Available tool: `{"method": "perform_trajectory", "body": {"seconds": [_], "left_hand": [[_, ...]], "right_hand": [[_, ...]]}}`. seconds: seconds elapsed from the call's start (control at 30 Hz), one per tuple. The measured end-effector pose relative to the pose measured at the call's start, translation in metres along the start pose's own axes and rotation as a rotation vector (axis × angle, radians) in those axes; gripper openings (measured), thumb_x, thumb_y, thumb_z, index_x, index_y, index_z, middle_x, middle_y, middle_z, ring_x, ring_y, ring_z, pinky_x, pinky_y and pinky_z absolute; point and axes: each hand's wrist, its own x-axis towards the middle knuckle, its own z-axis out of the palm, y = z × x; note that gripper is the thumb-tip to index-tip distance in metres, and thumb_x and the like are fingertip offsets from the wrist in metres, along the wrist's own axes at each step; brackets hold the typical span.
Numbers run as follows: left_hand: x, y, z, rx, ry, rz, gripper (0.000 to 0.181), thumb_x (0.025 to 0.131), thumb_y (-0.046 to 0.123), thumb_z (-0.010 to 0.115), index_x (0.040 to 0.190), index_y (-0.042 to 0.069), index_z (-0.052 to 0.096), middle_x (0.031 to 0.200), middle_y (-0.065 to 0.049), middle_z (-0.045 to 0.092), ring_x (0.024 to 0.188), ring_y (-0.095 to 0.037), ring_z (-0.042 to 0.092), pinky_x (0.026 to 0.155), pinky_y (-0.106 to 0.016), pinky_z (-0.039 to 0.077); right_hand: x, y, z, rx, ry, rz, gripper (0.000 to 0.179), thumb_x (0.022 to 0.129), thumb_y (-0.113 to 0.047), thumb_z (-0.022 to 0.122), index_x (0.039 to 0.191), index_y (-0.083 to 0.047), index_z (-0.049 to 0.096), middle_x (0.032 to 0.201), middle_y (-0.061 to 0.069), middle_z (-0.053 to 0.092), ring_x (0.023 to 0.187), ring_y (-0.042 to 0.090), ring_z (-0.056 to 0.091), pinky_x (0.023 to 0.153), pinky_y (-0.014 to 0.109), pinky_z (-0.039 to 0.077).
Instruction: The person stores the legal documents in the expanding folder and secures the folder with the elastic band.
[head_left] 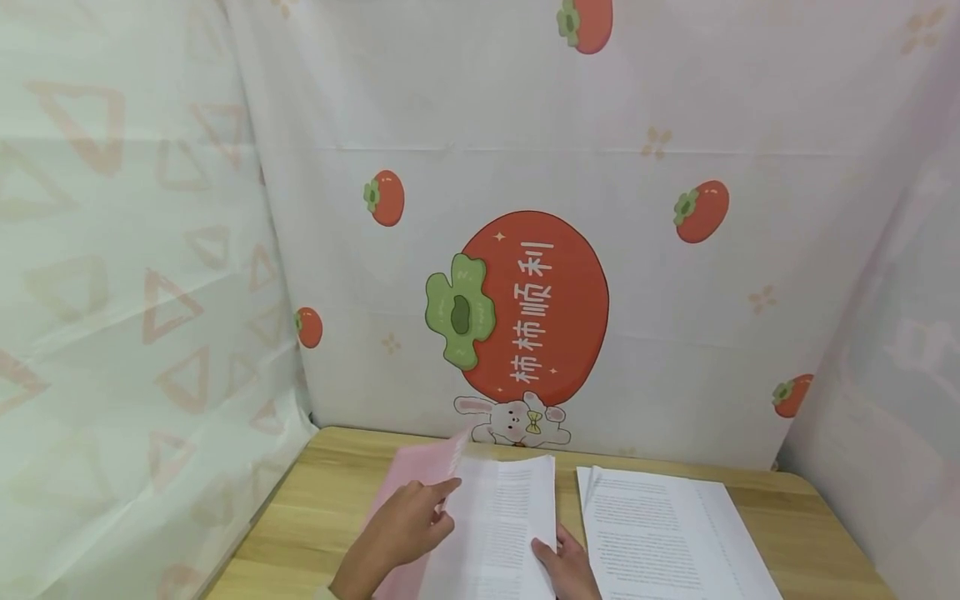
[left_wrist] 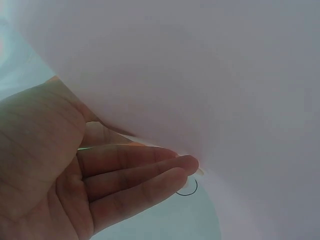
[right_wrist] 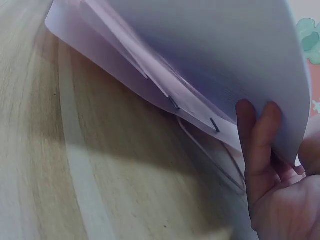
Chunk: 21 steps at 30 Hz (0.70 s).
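Observation:
A pink translucent folder (head_left: 408, 475) lies open on the wooden table, with a stack of printed sheets (head_left: 510, 500) in it. My left hand (head_left: 408, 525) pinches the folder's raised flap. In the left wrist view, a pale sheet (left_wrist: 200, 75) hides part of that hand, its other fingers loosely bent below. My right hand (head_left: 566, 562) grips the right edge of the printed stack, thumb on top and fingers underneath. Seen from the right wrist, the sheets stand lifted off the table at that side, and short dark staples (right_wrist: 215, 125) show along the edge beneath.
Another pile of printed paper (head_left: 645, 533) lies to the right of the folder on the wooden table (head_left: 300, 508). A white cloth (head_left: 360, 275) with persimmon pictures hangs behind the table, and patterned cloth (head_left: 150, 250) hangs along the left side.

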Motion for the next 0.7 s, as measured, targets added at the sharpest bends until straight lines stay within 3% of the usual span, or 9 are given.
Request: {"method": "perform_trajectory", "body": {"seconds": [0.37,0.7], "left_hand": [[0.001,0.003,0.001,0.032,0.016,0.010,0.043,0.080,0.005,0.061,0.122,0.002,0.071,0.056,0.019,0.027,0.051,0.003,0.022,0.047,-0.019,0.023],[0.003,0.002,0.000,0.012,0.020,0.009,0.044,0.080,0.003,0.061,0.123,-0.001,0.070,0.055,0.020,0.025,0.050,0.004,0.020,0.046,-0.018,0.023]], "right_hand": [[0.003,0.002,0.014,0.104,-0.046,-0.019,0.064,0.100,-0.011,0.062,0.148,0.018,0.031,0.105,0.017,0.071,0.084,0.024,0.072,0.069,0.036,0.057],[0.002,-0.007,0.010,0.054,0.004,0.020,0.066,0.099,-0.013,0.062,0.149,0.018,0.031,0.107,0.020,0.070,0.084,0.022,0.071,0.069,0.034,0.056]]}}
